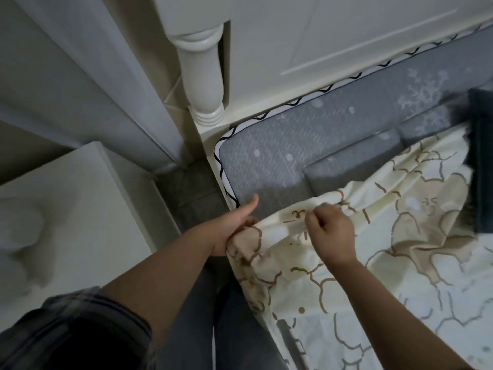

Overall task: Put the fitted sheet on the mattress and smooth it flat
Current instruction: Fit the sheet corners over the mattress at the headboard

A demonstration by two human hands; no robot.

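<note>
Covering mattress (269, 158) partly, patterned sheet (333, 252)

Home bedroom: grey mattress (269, 161) in cream bed frame (346, 36), turned bedpost (202, 76), tiled floor (192, 188).

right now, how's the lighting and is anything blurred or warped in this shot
Head view: dim and cool-toned, with soft shadows; the dark object at the right edge is motion-smeared, the bedpost bows from wide-angle distortion, while both hands on the sheet stay fairly sharp.
</note>
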